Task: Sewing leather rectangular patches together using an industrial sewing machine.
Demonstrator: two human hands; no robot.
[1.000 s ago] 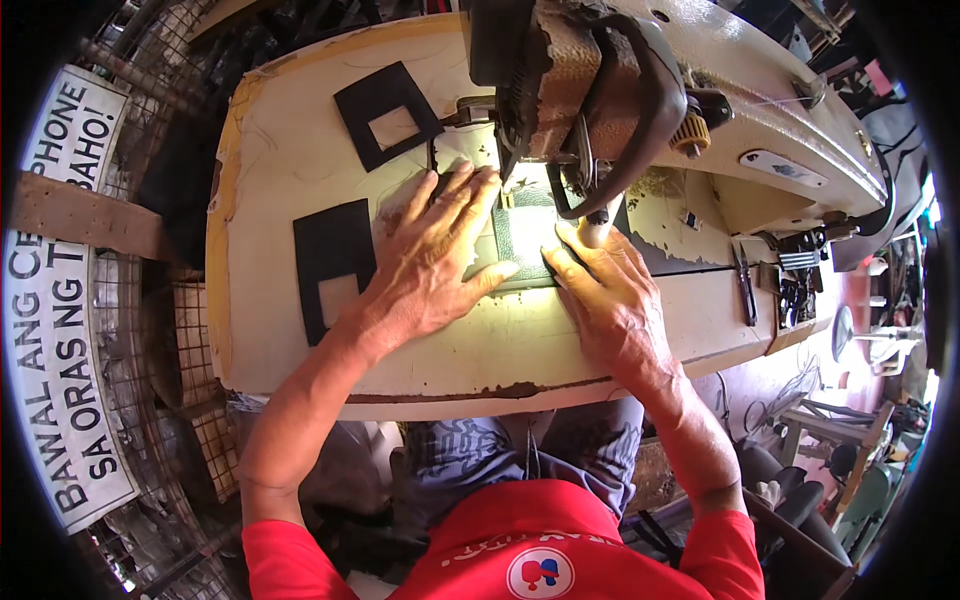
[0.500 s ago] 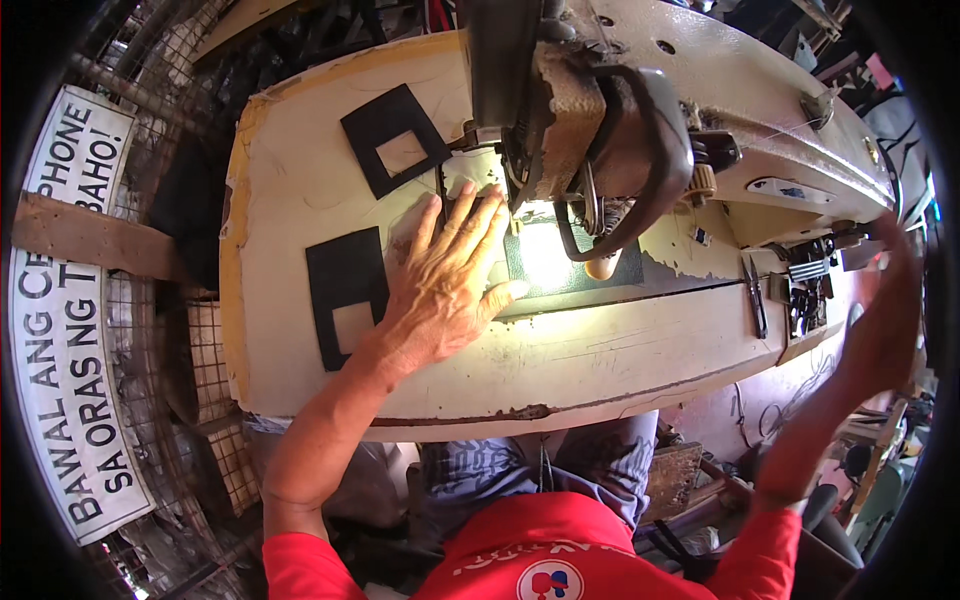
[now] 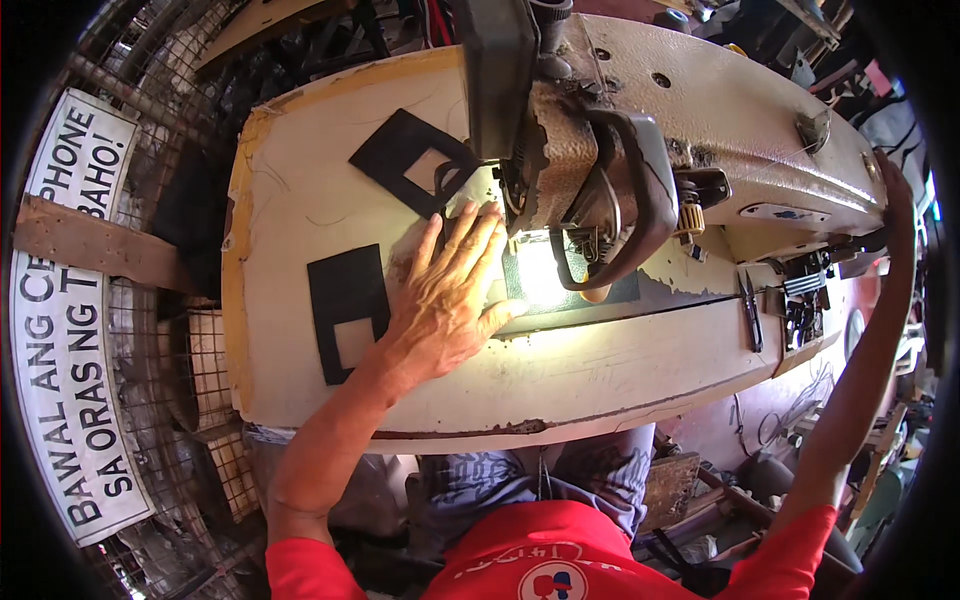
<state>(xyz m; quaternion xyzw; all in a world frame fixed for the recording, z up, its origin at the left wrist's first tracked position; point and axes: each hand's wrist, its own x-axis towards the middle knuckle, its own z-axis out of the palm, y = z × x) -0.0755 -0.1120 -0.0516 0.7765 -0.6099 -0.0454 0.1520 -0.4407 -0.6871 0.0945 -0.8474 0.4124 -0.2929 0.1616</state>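
My left hand (image 3: 448, 295) lies flat on the pale sewing machine table (image 3: 560, 375), fingers stretched out just left of the lit needle area. Close to its fingertips is a black piece with a square cutout (image 3: 385, 155). A second black cutout piece (image 3: 335, 290) lies left of the wrist. Under the machine head, beside my thumb, a dark green flat panel (image 3: 622, 290) shows in bright glare. My right hand (image 3: 895, 205) reaches to the far right end of the sewing machine (image 3: 690, 90), at its dark handwheel (image 3: 868, 241); its fingers are not clear.
A thin dark tool (image 3: 750, 312) lies on the table at right, beside a holder of small metal parts (image 3: 805, 305). The machine head with its dark curved guard (image 3: 648, 190) stands over the work. Wire mesh (image 3: 205, 370) and a white sign (image 3: 75, 330) flank the left side.
My right hand has swung up and away to the machine's right end. The upper black piece has turned and shifted right, nearer my left fingertips. My left hand stays flat.
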